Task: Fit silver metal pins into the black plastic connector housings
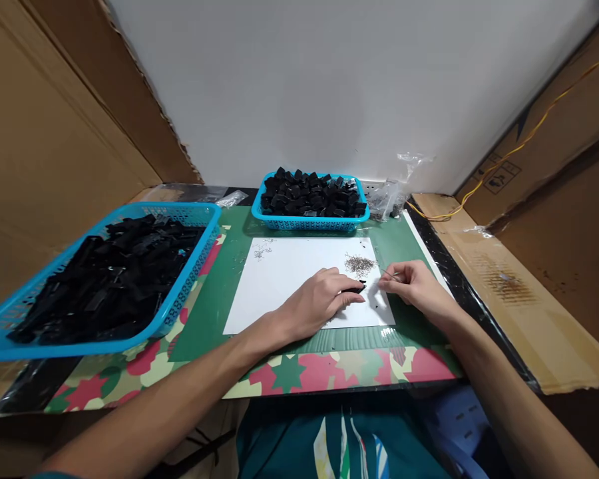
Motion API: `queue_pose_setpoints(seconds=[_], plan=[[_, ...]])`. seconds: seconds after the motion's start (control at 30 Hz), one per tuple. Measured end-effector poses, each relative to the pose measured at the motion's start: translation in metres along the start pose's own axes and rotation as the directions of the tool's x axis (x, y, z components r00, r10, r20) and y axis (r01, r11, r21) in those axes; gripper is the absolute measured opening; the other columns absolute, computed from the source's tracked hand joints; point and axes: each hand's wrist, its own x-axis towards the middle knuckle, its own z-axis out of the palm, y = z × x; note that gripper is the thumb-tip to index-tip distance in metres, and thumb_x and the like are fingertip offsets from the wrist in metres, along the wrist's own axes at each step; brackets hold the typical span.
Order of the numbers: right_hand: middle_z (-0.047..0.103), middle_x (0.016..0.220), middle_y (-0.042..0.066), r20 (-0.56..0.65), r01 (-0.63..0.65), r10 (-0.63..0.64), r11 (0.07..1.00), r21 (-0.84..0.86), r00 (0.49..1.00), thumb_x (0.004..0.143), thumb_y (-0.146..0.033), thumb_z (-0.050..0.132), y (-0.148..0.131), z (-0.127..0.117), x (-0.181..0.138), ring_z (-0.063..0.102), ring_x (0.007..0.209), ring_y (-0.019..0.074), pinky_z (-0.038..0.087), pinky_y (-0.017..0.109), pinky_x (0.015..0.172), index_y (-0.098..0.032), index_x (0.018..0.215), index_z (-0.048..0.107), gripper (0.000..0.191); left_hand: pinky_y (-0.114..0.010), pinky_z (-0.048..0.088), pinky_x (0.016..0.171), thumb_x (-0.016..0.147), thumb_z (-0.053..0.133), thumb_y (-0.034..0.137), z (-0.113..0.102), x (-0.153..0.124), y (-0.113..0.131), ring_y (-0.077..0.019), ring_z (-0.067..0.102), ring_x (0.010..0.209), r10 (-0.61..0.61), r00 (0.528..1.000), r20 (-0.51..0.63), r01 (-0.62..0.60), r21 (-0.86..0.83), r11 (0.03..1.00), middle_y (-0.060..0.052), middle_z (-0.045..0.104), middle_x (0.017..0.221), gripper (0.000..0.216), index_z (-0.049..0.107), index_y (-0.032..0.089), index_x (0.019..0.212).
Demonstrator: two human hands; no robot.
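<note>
My left hand (328,293) rests on the white sheet (289,286), thumb and fingers closed around a small black plastic part (361,287). Just to its right, my right hand (410,285) pinches a thin metal tool (390,274), like tweezers or a needle, its tip pointing up and left. That tip is near a pile of tiny metal pieces (360,265) on the sheet. The exact kind of the black part is hidden by my fingers.
Behind the sheet, a blue basket (304,224) holds many black pieces. A larger blue basket (167,319) of black parts stands at left. Scattered small pins (262,249) lie on the sheet's far left corner. Clear plastic bags (385,198) sit back right. Cardboard walls flank both sides.
</note>
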Motion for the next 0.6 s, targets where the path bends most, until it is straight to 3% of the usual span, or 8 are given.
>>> queue_pose_setpoints(seconds=[0.07, 0.17, 0.33, 0.6], plan=[[0.050, 0.055, -0.004, 0.041, -0.023, 0.026, 0.997, -0.071, 0.999, 0.073, -0.042, 0.082, -0.002, 0.000, 0.001, 0.031, 0.051, 0.0089, 0.019, 0.026, 0.050, -0.015, 0.077, 0.072, 0.030, -0.037, 0.046, 0.089, 0.107, 0.054, 0.037, 0.001, 0.000, -0.001, -0.0227, 0.066, 0.093, 0.044, 0.999, 0.023, -0.046, 0.060, 0.997, -0.009, 0.080, 0.105, 0.031, 0.076, 0.016, 0.114], [0.053, 0.056, -0.003, 0.009, -0.033, 0.035, 0.989, -0.145, 0.999, 0.075, -0.039, 0.078, -0.003, 0.002, 0.004, 0.034, 0.053, 0.0095, 0.021, 0.026, 0.051, -0.014, 0.079, 0.074, 0.025, -0.037, 0.045, 0.086, 0.107, 0.052, 0.038, 0.001, 0.001, -0.001, -0.0224, 0.064, 0.089, 0.073, 0.997, 0.034, -0.076, 0.093, 0.993, -0.008, 0.080, 0.098, 0.033, 0.077, 0.016, 0.110], [0.056, 0.058, -0.002, 0.002, -0.006, 0.007, 0.972, -0.234, 1.000, 0.076, -0.034, 0.072, -0.004, 0.007, 0.009, 0.040, 0.054, 0.0107, 0.027, 0.026, 0.052, -0.014, 0.075, 0.072, 0.020, -0.036, 0.046, 0.086, 0.108, 0.050, 0.037, 0.004, 0.001, -0.002, -0.0221, 0.064, 0.090, 0.100, 0.994, 0.034, -0.102, 0.076, 0.992, -0.009, 0.079, 0.104, 0.034, 0.075, 0.015, 0.111], [0.057, 0.056, -0.001, -0.027, 0.064, -0.074, 0.962, -0.266, 0.997, 0.078, -0.031, 0.066, -0.009, 0.016, 0.006, 0.045, 0.052, 0.0118, 0.028, 0.025, 0.050, -0.017, 0.072, 0.066, 0.015, -0.035, 0.047, 0.083, 0.109, 0.048, 0.034, 0.006, 0.000, 0.000, -0.0218, 0.063, 0.087, 0.077, 0.997, 0.029, -0.079, 0.077, 0.994, -0.010, 0.079, 0.098, 0.034, 0.076, 0.014, 0.109]])
